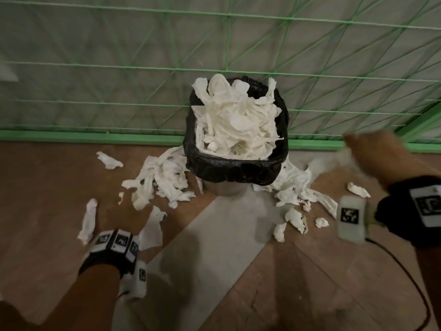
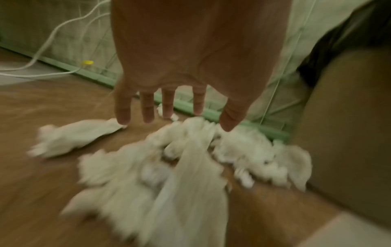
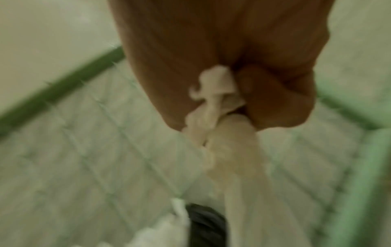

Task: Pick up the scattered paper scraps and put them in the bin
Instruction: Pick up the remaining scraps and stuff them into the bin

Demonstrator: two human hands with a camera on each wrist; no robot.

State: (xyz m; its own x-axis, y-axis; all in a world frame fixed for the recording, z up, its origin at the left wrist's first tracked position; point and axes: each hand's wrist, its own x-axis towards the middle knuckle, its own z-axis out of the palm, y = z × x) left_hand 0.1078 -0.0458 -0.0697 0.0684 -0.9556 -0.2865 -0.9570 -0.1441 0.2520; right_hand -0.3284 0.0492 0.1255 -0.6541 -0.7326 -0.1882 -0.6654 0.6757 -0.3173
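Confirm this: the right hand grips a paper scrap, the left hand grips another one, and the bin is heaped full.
Not quite. The left hand holds nothing; the left wrist view shows its fingers spread above the floor scraps. The rest stands: right hand grips a paper scrap, bin heaped.

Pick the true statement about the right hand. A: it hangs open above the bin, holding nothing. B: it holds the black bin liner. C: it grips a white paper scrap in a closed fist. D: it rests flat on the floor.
C: in the right wrist view the right hand is curled in a fist, with a paper scrap sticking out between the fingers and trailing below.
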